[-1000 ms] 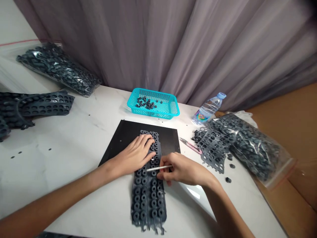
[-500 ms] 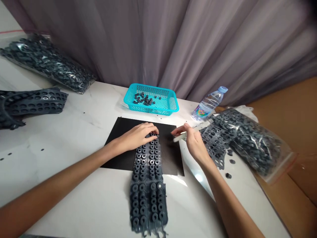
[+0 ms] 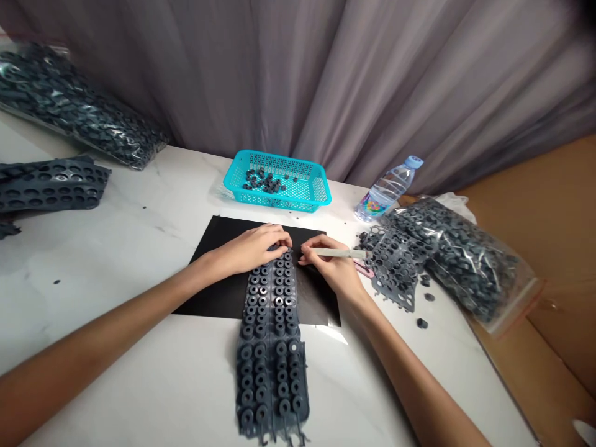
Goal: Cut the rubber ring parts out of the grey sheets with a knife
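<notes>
A long dark-grey rubber sheet (image 3: 272, 304) with rows of ring-shaped grommets runs toward me, its far part over a black mat (image 3: 214, 248). My left hand (image 3: 263, 247) lies on the sheet's far end, thumb and fingers closed over its edge and hiding some of the rings. Just right of that end, my right hand (image 3: 333, 264) grips a slim whitish pen-like tool (image 3: 338, 252). The tool's tip is hidden by the fingers, so its kind is unclear. Between the two hands there is a small gap.
Beyond the mat stands a turquoise basket (image 3: 284, 202) holding small dark pieces. A water bottle (image 3: 388, 189), a perforated rubber scrap (image 3: 395, 267) and a bag of dark pieces (image 3: 475, 261) are at right. Another bag (image 3: 84, 112) and a holed sheet (image 3: 56, 186) lie left.
My right hand has moved left with the pen-like tool, close to the sheet's far end, and the tool now lies more level. The view has shifted slightly; my left hand keeps its hold.
</notes>
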### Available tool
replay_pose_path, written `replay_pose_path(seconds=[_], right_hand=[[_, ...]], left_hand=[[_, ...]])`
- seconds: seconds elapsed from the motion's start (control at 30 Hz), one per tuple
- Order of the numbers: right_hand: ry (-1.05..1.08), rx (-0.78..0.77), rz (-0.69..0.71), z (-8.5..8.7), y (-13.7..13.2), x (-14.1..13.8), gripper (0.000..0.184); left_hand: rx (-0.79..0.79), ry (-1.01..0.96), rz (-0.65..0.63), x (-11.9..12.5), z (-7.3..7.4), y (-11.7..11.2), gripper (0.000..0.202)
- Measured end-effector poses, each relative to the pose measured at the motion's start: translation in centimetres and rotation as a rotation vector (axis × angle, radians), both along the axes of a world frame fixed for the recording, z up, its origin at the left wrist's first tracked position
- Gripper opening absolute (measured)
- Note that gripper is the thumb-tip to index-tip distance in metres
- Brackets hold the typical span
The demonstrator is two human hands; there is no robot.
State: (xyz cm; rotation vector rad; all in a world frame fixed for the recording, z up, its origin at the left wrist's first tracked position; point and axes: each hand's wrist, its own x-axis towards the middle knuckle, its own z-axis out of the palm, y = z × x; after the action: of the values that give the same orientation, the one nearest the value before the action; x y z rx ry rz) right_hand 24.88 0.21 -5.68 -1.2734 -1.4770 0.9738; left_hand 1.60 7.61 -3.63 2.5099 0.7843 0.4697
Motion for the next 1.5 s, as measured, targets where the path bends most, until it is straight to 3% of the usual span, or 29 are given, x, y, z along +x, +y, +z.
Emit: replay_pose_path(seconds=[0.17,0.47,0.67,0.9,1.1,1.2,1.3,1.4,1.5], right_hand=[[0.023,-0.033,0.015,-0.1,0.0,-0.3,0.021],[-0.033,0.004,-0.058,0.1,-0.3,-0.8,0.031],[-0.228,0.148,-0.178,1.0,-0.3,-0.3,0.051],[-0.538,0.310,-0.054,1.7,-0.7,0.1,0.050],[-0.602,0.200,0.143,1.8,-1.8,-1.2,0.032],[-0.679,0.144,0.144,1.8,-2.2,-2.1,0.024],[-0.693,0.091,0.122,1.4,-2.0,-2.5,0.016],[-0.677,0.056,0.101,1.0,-1.7,-2.6,0.002],[-0.660,0.033,0.073,0.8,-1.5,-2.8,0.004]], left_hand=[[0.004,0.044,-0.019,-0.1,0.6,0.1,0.024],[0.095,0.097,0.014,0.0,0.8,-0.3,0.019],[0.177,0.032,0.110,-0.6,-0.2,1.5,0.017],[0.300,-0.022,0.246,-2.1,-1.3,4.1,0.023],[0.392,-0.244,0.320,-1.4,1.0,4.0,0.023],[0.435,-0.242,0.302,-0.1,2.5,3.9,0.023],[0.471,-0.182,0.320,0.5,3.0,3.3,0.024],[0.412,-0.072,0.287,-0.5,1.7,1.4,0.029],[0.291,0.068,0.256,-2.3,-0.7,-0.9,0.047]])
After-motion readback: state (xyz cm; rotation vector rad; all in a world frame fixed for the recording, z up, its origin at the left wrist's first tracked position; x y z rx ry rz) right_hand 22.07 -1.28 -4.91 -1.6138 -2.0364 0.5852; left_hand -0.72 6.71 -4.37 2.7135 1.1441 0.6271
